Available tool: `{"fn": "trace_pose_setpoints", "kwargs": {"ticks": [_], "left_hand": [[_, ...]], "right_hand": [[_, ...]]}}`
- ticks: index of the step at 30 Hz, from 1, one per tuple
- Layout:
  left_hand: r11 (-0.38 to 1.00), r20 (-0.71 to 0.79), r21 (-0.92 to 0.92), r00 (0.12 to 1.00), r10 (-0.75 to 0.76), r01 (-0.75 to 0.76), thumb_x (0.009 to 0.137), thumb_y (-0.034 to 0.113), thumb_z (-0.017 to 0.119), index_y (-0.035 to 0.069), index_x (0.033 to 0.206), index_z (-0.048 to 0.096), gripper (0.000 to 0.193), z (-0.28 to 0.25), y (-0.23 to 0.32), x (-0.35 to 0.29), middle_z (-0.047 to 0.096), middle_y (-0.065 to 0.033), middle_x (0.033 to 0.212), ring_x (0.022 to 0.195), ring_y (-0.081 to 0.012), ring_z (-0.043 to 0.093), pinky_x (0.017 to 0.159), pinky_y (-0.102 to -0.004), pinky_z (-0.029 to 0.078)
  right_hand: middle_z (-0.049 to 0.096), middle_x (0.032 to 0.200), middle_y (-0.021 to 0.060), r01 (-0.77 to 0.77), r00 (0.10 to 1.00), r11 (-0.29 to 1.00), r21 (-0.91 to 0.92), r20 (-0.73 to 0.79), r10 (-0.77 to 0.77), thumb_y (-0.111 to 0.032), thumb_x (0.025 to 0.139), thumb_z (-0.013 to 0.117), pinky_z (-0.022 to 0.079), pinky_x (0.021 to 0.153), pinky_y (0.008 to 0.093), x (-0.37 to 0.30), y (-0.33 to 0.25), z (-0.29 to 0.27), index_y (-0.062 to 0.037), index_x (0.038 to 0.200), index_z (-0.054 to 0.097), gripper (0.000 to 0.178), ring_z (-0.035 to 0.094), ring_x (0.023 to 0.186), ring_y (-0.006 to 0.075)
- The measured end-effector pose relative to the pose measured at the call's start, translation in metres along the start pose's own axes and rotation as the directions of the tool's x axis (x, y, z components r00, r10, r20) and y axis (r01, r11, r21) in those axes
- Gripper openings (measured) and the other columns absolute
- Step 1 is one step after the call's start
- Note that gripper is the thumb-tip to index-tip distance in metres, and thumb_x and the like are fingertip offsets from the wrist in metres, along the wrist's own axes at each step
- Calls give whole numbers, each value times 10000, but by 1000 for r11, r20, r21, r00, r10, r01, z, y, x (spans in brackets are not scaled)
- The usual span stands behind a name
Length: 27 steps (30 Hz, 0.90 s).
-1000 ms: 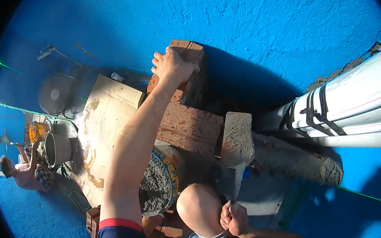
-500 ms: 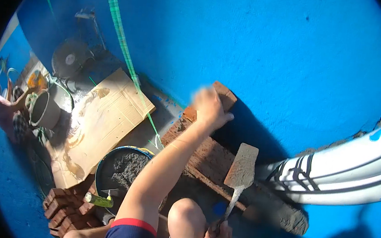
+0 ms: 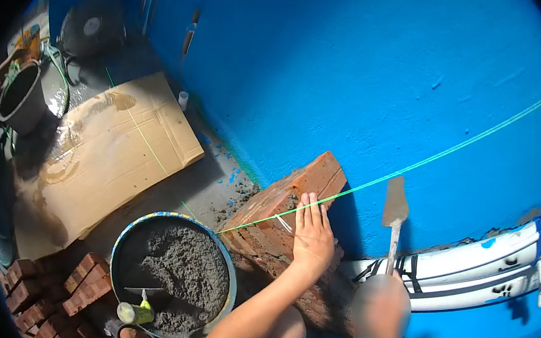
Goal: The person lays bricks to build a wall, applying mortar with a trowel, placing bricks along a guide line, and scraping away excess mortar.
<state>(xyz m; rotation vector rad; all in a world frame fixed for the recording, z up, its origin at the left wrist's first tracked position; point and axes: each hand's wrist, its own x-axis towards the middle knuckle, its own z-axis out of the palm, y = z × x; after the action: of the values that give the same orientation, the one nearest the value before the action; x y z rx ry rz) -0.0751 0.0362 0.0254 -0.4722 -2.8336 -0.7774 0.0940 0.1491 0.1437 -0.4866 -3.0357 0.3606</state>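
Observation:
My left hand (image 3: 313, 241) lies with its fingers stretched out against the face of a low red brick wall (image 3: 257, 242), just below the top brick (image 3: 317, 177). A taut green string (image 3: 373, 183) crosses at its fingertips. In my right hand (image 3: 382, 310), partly blurred, is a trowel (image 3: 396, 204), its mortar-coated blade pointing up and away before the blue wall. To the left of my left forearm stands a round bucket (image 3: 232, 273) of grey mortar (image 3: 189, 272). A tool with a yellow-green handle (image 3: 144, 313) rests in it near the close rim.
Loose bricks (image 3: 87, 282) are piled left of the bucket. Beyond them lies a stained cardboard sheet (image 3: 125, 122). A dark bucket (image 3: 23, 99) and a round fan-like object (image 3: 93, 27) are farther back. White pipes (image 3: 462, 272) run along the blue wall (image 3: 389, 83) at right.
My left hand has come from the top brick down to the brick face. My right hand has raised the trowel. The view has shifted, and the string now crosses over the bricks.

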Motion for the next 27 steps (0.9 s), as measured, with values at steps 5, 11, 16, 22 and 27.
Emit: {"fn": "trace_pose_setpoints", "kwargs": {"ticks": [5,11,16,22,27], "left_hand": [[999,114,-25,993,29,-26,919,361,444,-112,1434,330,708,-18,-10,-6,180,-347,1533,1450,-473,139,1190,-540,43],[993,157,-49,981,112,-105,963,361,393,-135,1445,273,703,-20,-18,-6,169,-367,1525,1437,-494,155,1189,-538,81],[991,124,8,983,133,-135,957,433,409,-132,1436,298,750,-17,-12,-4,183,-370,1518,1427,-510,163,1178,-559,97],[990,88,37,988,130,-133,956,272,378,-133,1395,379,598,-14,-23,-7,237,-373,1498,1405,-531,205,1162,-587,130],[991,71,12,989,130,-131,950,256,368,-122,1388,400,579,-14,-21,-7,253,-370,1492,1404,-524,217,1161,-588,136]], "right_hand": [[585,956,37,474,788,655,-589,-50,-614,-45,903,528,508,778,238,30,-79,-23,7,1351,465,455,581,852,136],[579,1066,140,91,995,986,142,15,-94,-89,828,538,492,824,357,61,-48,-4,13,1195,550,381,572,962,259],[599,1105,141,549,774,399,-734,266,-575,-154,778,562,490,831,398,75,-41,-19,4,1086,611,349,587,993,288],[602,1132,127,-27,965,994,104,261,-1,-107,808,579,472,937,376,89,-48,-30,-9,1146,595,352,574,1080,273],[581,1195,127,-129,933,991,23,340,113,-102,822,621,442,1002,388,95,-54,-58,-32,1265,526,458,543,1141,293]]}}
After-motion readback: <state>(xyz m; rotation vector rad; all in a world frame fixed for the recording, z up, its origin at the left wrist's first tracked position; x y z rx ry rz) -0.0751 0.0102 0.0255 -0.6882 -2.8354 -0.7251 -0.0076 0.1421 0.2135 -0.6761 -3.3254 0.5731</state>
